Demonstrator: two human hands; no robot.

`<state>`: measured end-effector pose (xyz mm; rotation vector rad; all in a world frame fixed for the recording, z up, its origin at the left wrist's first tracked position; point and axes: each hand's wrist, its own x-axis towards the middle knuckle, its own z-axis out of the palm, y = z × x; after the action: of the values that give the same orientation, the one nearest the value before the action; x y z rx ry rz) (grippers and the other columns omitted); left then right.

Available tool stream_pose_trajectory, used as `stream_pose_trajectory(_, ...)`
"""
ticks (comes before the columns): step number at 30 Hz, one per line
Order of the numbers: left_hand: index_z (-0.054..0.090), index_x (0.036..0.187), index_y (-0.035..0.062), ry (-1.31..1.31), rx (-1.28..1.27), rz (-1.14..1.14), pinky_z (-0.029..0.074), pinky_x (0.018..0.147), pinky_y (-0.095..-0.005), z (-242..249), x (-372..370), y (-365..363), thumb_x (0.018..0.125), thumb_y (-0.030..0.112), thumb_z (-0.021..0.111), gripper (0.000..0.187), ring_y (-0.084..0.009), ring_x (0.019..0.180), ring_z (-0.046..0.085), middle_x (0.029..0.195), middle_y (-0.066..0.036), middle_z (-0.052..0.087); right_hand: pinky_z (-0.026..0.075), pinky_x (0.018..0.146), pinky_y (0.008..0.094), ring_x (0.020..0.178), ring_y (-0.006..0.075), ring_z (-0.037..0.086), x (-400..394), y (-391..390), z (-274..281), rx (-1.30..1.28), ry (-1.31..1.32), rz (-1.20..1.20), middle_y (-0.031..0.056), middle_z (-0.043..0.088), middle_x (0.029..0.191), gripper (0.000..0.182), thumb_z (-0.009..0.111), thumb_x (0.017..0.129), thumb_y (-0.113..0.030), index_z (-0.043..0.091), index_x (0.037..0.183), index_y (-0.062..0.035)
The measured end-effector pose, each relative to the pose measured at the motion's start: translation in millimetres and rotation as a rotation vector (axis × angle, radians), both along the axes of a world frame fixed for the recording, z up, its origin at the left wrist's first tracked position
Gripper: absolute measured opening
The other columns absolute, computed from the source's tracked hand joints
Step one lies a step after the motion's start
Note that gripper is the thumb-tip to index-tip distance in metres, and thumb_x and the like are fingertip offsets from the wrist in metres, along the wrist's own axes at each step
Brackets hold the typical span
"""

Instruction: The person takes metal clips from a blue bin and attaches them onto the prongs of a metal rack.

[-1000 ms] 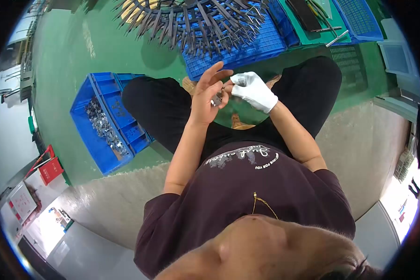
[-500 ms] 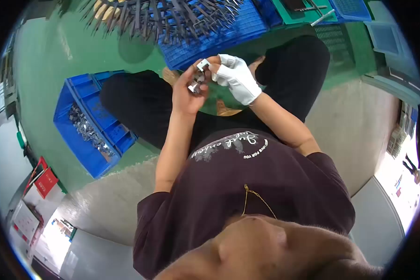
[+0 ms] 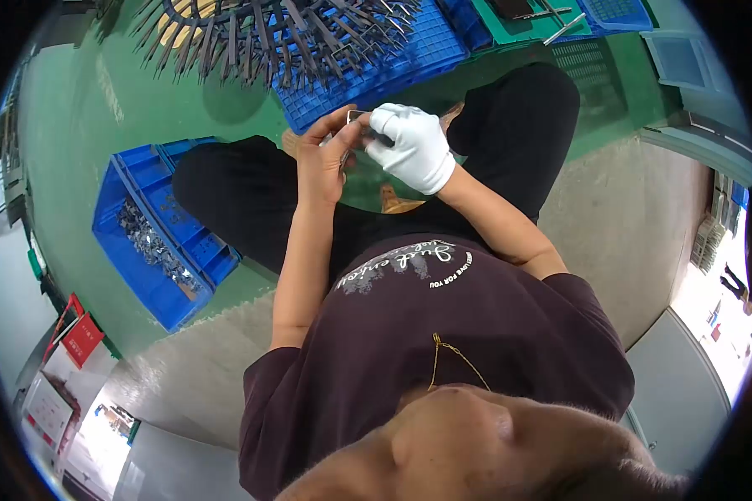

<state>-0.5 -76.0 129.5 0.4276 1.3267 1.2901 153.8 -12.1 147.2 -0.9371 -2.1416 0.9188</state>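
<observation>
My bare left hand [image 3: 322, 159] is closed, its thumb and fingers pinching a small shiny metal piece [image 3: 355, 115] with a flat, bracket-like shape. More metal shows partly in that palm, mostly hidden by the fingers. My right hand [image 3: 414, 149] wears a white glove with bare fingertips and is curled in at the same piece from the right. Its fingertips meet the piece, though the glove covers part of the contact. Both hands are held up between my knees, above the green floor.
To the left, a blue divided bin [image 3: 154, 242] holds many small metal pieces. A round rack of dark spikes [image 3: 284, 37] stands ahead, beside a blue crate [image 3: 368, 83]. A green tray [image 3: 518, 32] with metal rods lies farther right. My bent legs flank the hands.
My left hand has turned, so the metal in its palm is more hidden. The gloved hand has rolled over, its back now showing, and shifted slightly left.
</observation>
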Motion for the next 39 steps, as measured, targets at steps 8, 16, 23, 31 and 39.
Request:
stream_pose_trajectory(8, 0.07, 0.109, 0.0021, 0.216, 0.002, -0.174, 0.041, 0.052, -0.0203, 2.7, -18.4, 6.7, 0.082, 0.012, 0.074, 0.029, -0.0062, 0.067, 0.055, 0.086, -0.001, 0.065, 0.051, 0.062, 0.0369, 0.066, 0.0288, 0.065, 5.2, 24.7, 1.8, -0.288, -0.092, 0.009, 0.0146, 0.067, 0.076, 0.019, 0.067, 0.08, -0.023, 0.07, 0.087, -0.0049)
stream_pose_trajectory(16, 0.065, 0.109, 0.0032, -0.115, -0.109, 0.064, 0.034, 0.048, -0.0217, -0.8, -23.4, 52.0, 0.091, 0.028, 0.065, 0.03, -0.0077, 0.066, 0.052, 0.079, 0.002, 0.058, 0.052, 0.063, 0.0396, 0.069, 0.0295, 0.066, -3.1, 37.0, -7.3, 0.143, -0.239, -0.165, 0.0112, 0.066, 0.073, 0.019, 0.064, 0.081, -0.026, 0.066, 0.076, -0.0084)
stream_pose_trajectory(23, 0.066, 0.1, 0.006, -0.199, -0.089, 0.227, 0.033, 0.046, -0.0229, -1.2, -15.8, 81.0, 0.086, 0.022, 0.071, 0.022, -0.0085, 0.061, 0.05, 0.072, 0.003, 0.056, 0.049, 0.056, 0.0356, 0.061, 0.0258, 0.062, -10.3, 47.6, -9.5, 0.38, -0.054, -0.187, 0.0081, 0.061, 0.064, 0.014, 0.07, 0.076, -0.016, 0.062, 0.069, -0.0076)
stream_pose_trajectory(31, 0.066, 0.093, 0.005, -0.083, -0.059, 0.253, 0.034, 0.046, -0.0248, -12.5, -18.7, 87.5, 0.082, 0.014, 0.076, 0.018, -0.0135, 0.062, 0.052, 0.074, -0.002, 0.058, 0.05, 0.057, 0.0348, 0.063, 0.0226, 0.065, -15.4, 59.4, -30.7, 0.511, -0.092, -0.189, 0.0056, 0.064, 0.065, 0.015, 0.073, 0.072, -0.025, 0.068, 0.077, -0.0115)
stream_pose_trajectory(39, 0.065, 0.092, 0.0048, -0.084, -0.061, 0.248, 0.034, 0.044, -0.0255, -17.5, -21.8, 90.4, 0.081, 0.013, 0.077, 0.019, -0.0149, 0.061, 0.052, 0.072, -0.004, 0.058, 0.05, 0.057, 0.0328, 0.063, 0.02, 0.065, -19.2, 60.6, -31.3, 0.507, -0.107, -0.227, 0.0039, 0.063, 0.065, 0.016, 0.074, 0.07, -0.026, 0.064, 0.072, -0.0135)
